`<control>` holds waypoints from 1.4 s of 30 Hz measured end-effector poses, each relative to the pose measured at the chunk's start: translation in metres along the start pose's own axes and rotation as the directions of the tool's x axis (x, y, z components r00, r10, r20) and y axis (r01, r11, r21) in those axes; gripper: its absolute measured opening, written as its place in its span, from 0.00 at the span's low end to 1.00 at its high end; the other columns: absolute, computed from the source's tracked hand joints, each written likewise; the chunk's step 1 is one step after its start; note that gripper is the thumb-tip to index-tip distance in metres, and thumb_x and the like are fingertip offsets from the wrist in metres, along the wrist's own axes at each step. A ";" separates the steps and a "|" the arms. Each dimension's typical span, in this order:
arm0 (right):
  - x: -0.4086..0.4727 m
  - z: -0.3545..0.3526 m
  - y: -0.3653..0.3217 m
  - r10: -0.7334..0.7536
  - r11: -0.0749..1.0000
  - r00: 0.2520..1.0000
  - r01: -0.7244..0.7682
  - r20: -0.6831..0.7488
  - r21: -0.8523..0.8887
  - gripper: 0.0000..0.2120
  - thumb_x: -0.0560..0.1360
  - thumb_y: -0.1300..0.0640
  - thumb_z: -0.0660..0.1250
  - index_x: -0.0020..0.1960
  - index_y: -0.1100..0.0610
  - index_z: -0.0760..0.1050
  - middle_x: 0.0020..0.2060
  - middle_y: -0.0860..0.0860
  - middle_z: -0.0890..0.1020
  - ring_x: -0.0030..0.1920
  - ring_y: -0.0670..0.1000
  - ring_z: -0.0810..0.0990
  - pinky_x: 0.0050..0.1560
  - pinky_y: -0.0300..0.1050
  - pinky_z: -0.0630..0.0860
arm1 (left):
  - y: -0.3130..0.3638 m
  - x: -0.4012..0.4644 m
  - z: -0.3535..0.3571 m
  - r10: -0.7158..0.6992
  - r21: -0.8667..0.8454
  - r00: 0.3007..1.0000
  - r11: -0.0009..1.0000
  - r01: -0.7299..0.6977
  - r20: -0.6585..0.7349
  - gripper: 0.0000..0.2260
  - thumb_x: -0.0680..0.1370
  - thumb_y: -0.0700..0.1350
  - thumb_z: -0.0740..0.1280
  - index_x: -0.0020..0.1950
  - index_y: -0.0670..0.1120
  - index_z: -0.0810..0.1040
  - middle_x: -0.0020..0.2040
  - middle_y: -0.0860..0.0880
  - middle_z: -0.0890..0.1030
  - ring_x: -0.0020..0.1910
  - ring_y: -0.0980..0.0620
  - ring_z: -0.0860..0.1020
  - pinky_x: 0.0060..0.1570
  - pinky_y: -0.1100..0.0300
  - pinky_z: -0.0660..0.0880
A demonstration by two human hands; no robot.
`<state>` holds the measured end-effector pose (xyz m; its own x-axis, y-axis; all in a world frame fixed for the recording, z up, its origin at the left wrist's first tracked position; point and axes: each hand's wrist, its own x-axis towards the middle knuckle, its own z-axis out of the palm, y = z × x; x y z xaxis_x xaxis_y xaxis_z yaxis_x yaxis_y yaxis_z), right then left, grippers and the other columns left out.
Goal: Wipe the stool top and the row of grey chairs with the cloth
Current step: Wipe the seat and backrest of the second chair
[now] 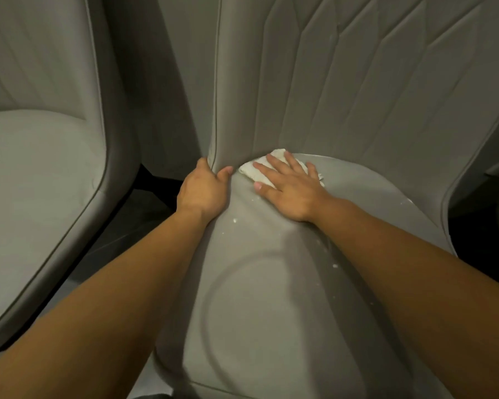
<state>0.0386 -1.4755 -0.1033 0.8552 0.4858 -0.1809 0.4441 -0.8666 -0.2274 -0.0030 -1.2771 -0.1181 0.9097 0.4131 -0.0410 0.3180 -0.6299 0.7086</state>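
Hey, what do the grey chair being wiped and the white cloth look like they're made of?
Grey chair: probably leather or faux leather, smooth with a dull sheen, stitched quilt lines on the backrest and piped edges. Real or synthetic can't be told.
White cloth: soft fabric, likely cotton or a towel weave, matte and rumpled under the right hand.

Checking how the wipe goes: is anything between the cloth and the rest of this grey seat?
Nothing solid. The right hand presses the folded white cloth flat at the seat's back; only small white specks lie on the grey padded chair seat ahead.
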 end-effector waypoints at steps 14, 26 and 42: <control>-0.120 0.020 -0.058 -0.292 0.953 0.956 0.294 0.040 -0.069 0.37 0.73 0.22 0.38 0.78 0.34 0.42 0.81 0.45 0.48 0.80 0.52 0.39 0.76 0.64 0.36 | 0.002 -0.002 -0.003 0.014 -0.046 0.999 0.999 -0.012 0.045 0.27 0.79 0.63 0.59 0.71 0.46 0.66 0.62 0.44 0.78 0.60 0.41 0.75 0.56 0.49 0.72; -0.035 -0.013 0.045 0.288 0.947 0.957 -0.290 -0.033 -0.135 0.44 0.69 0.21 0.35 0.80 0.40 0.41 0.81 0.46 0.41 0.80 0.55 0.39 0.75 0.66 0.41 | -0.002 0.001 0.002 0.030 0.054 0.999 0.998 -0.029 -0.026 0.30 0.79 0.63 0.58 0.73 0.45 0.63 0.64 0.40 0.76 0.62 0.37 0.74 0.54 0.48 0.70; -0.252 0.022 -0.015 0.121 0.989 0.988 -0.111 0.099 -0.099 0.47 0.69 0.17 0.36 0.78 0.42 0.27 0.78 0.45 0.29 0.75 0.48 0.23 0.77 0.58 0.35 | 0.008 -0.023 0.008 0.151 0.295 0.957 0.953 -0.073 -0.248 0.27 0.78 0.62 0.60 0.66 0.42 0.68 0.57 0.37 0.79 0.50 0.38 0.77 0.40 0.48 0.71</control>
<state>-0.1895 -1.5821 -0.0758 0.8722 0.3860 -0.3005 0.3704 -0.9224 -0.1100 -0.0188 -1.2973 -0.1173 0.8523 0.4636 0.2422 0.3150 -0.8246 0.4699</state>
